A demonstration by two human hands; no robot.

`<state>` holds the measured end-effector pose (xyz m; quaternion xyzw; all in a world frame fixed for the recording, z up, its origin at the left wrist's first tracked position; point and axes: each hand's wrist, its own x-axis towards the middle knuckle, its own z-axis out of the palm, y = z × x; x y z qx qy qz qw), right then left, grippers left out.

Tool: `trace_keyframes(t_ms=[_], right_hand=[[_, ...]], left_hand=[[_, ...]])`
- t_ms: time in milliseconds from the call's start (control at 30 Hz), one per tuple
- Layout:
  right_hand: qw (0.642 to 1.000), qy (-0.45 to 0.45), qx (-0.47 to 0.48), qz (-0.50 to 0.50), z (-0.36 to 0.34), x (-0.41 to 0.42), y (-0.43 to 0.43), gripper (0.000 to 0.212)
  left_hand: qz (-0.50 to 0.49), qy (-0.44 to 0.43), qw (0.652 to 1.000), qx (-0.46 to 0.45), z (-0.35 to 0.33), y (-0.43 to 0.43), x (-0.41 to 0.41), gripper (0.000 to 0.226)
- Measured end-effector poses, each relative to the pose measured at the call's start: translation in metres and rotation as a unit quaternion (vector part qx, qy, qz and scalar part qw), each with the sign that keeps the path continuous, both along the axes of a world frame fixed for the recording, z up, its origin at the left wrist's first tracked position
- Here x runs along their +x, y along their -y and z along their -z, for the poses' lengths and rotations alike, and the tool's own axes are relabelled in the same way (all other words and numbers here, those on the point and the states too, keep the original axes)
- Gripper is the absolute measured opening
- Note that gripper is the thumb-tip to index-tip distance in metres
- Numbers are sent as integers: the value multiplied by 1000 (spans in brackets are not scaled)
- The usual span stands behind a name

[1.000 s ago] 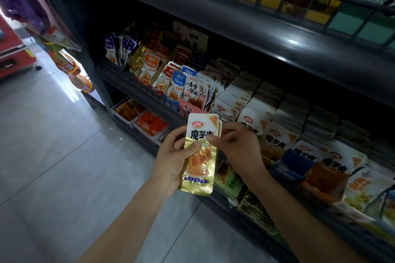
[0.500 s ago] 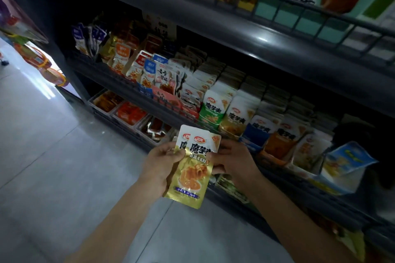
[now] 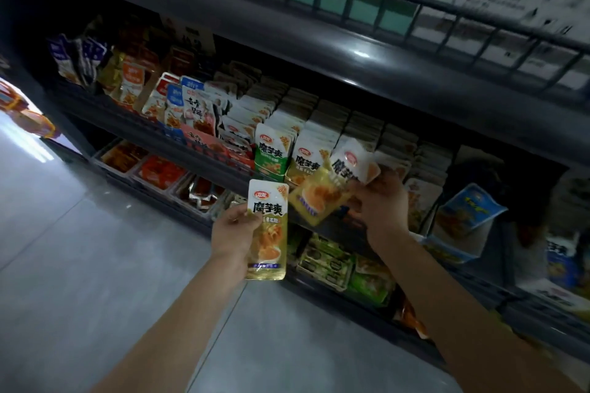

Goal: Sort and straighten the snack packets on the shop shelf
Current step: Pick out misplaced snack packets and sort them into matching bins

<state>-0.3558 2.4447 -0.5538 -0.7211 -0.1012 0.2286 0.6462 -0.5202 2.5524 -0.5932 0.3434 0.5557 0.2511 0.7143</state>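
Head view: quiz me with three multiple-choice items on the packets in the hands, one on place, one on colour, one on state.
1. The right hand holds the right-hand packet where?
A) in front of the standing rows
B) above the top shelf
C) down at the floor

2. The left-hand packet, held by the left hand, is what colour below its white top?
A) blue
B) golden yellow
C) red

3. The right-hand packet is:
A) upright
B) folded in half
C) tilted

Answers: 1 A, it overlaps the rows; 2 B, gold fills its lower part; 3 C, its top leans right.
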Motion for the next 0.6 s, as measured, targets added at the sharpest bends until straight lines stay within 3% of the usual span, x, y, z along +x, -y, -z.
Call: trace_keyframes(t_ms=[200,467,600], right_hand=[[975,200,-96,-4,9,25,-52,17],[927,322,-175,-79,45,12,-70,18],[923,301,-220,-93,56,10,-72,15]], left_hand=[[21,-19,999,42,-2,-27,8,16],[32,5,999,9,3,-42,24,23],[53,34,998,-10,4,-43,24,25]])
